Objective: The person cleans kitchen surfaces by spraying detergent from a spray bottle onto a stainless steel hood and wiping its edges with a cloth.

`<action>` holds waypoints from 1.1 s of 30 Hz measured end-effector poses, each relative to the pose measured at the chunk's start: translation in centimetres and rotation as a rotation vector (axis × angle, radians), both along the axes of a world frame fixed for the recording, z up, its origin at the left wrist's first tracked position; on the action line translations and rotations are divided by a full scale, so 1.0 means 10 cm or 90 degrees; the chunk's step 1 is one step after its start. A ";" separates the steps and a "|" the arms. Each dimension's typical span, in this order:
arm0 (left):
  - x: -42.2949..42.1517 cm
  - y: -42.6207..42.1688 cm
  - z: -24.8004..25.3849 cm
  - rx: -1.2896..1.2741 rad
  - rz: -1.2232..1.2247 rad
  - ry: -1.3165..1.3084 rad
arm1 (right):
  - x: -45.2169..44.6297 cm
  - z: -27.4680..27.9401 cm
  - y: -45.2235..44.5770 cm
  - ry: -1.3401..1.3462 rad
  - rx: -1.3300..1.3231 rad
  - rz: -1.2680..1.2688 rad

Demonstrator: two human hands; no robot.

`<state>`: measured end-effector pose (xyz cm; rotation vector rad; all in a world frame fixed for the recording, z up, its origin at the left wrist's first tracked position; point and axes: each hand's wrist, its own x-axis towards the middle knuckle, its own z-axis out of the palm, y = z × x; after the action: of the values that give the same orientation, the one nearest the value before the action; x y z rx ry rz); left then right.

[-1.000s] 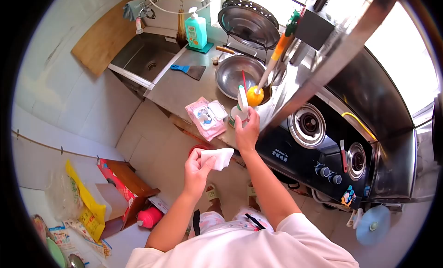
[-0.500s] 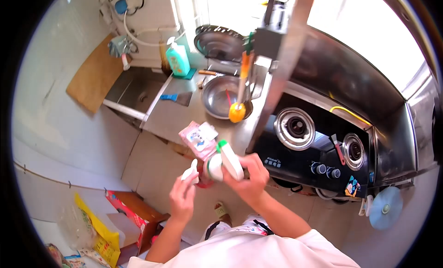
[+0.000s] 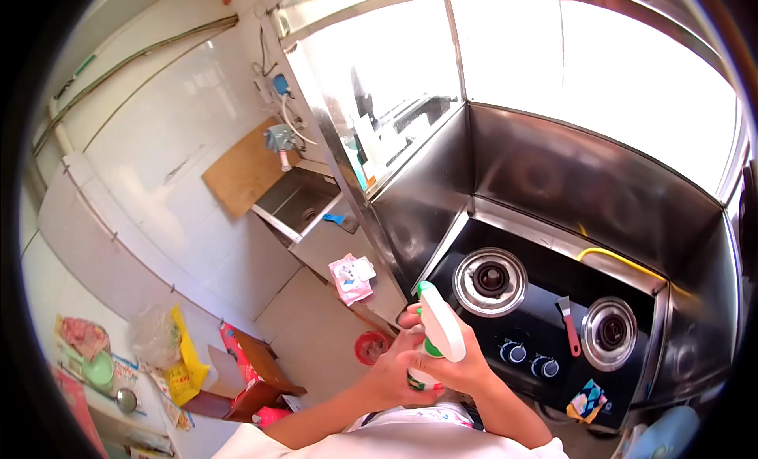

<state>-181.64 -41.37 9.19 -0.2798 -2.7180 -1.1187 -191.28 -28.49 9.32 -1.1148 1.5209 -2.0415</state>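
A white spray bottle [image 3: 444, 326] with a green nozzle tip and green collar is held upright in front of my body, near the front left corner of the black gas stove [image 3: 537, 301]. My right hand [image 3: 467, 364] closes round it below the trigger head from the right. From the left, my left hand [image 3: 392, 374] wraps about the bottle, its fingers partly behind it. Most of the bottle's body is hidden by the hands. The white wipe seen earlier cannot be made out now.
On the stove lie a red-handled scraper [image 3: 570, 329] and a colourful packet [image 3: 587, 400]. The counter bears a pink wipes pack [image 3: 347, 284] and a blue-handled scraper [image 3: 341, 220], beside the sink [image 3: 294, 198]. A red bucket [image 3: 370, 348] stands on the floor.
The view has swung right toward the stove. My left hand has moved from beside the bottle onto it, and the white wipe it held no longer shows.
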 end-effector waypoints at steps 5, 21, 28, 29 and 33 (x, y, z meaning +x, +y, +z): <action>-0.17 0.44 0.01 0.017 0.069 0.081 | -0.18 0.09 0.34 -0.022 -0.040 0.004; -0.28 -0.34 0.19 0.404 0.286 0.101 | -0.43 0.51 -0.19 0.201 -0.017 -0.069; -0.29 -0.24 0.03 0.354 0.330 0.049 | -0.63 0.56 -0.28 0.284 -0.084 -0.110; -0.29 -0.21 0.05 0.314 0.309 0.075 | -0.63 0.59 -0.27 0.265 -0.071 -0.103; -0.35 -0.08 0.07 0.371 0.332 0.049 | -0.68 0.61 -0.20 0.339 -0.046 -0.102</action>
<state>-185.11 -42.22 9.91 0.4318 -2.0752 -1.5880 -198.10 -30.48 15.44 -1.7175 1.8368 -2.0107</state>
